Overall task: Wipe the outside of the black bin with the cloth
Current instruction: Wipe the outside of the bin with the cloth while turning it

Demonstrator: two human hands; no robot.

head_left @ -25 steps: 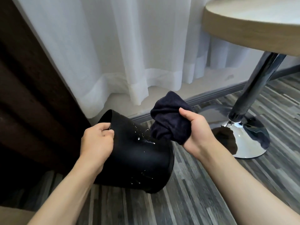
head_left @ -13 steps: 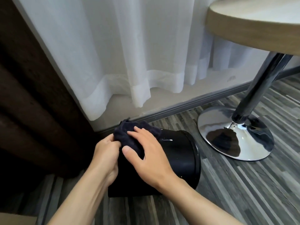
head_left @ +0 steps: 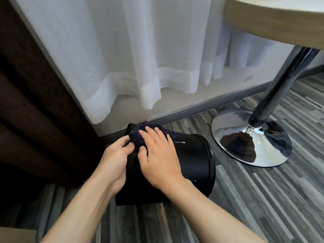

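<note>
1. You are looking down at a grey striped plank floor that meets a pale wall behind a white sheer curtain; a dark brown drape fills the left side.
2. At the lower left corner, a bit of a tan cardboard edge shows.
3. Your left hand holds the black bin at its left edge, the open end. The fingers are curled and closed around that rim, thumb on top, and the thumb tip touches the cloth.
4. The one black bin lies tipped on its side on the floor, just in front of the skirting, its base turned to the right, toward the table foot.
5. One dark navy cloth sits bunched on the upper side of the bin near the open end.
6. Your right hand lies flat over the cloth, fingers spread and nearly straight, pressing it against the bin's outer wall; it is not gripping.
7. To the right stands one round chrome table base with one slanted dark metal leg, apart from the bin.
8. At the upper right, one round wooden tabletop juts in.
</note>
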